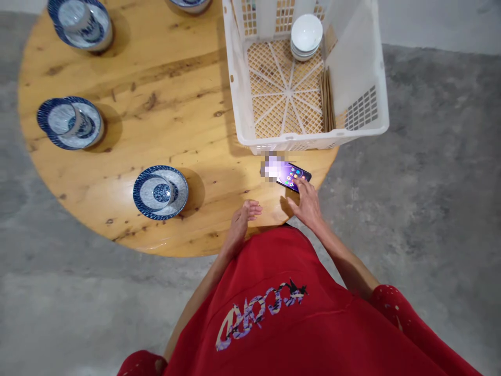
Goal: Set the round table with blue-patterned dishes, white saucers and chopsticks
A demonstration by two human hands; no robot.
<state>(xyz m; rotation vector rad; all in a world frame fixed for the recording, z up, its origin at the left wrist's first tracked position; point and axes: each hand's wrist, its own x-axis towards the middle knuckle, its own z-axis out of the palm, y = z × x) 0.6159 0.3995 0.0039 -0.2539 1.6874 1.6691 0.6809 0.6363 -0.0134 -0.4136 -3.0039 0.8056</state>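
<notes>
A lit smartphone lies on the round wooden table near its front edge. My right hand reaches to it, with a finger touching the screen's near end; the other fingers are loosely spread and hold nothing. My left hand rests flat on the table edge, fingers stretched out and together, palm down, holding nothing. It lies a little left of the phone.
A white plastic crate stands on the table's right side, holding stacked white bowls and a bundle of chopsticks. Blue-and-white plate settings sit at the near left, left and far left. Grey concrete floor surrounds the table.
</notes>
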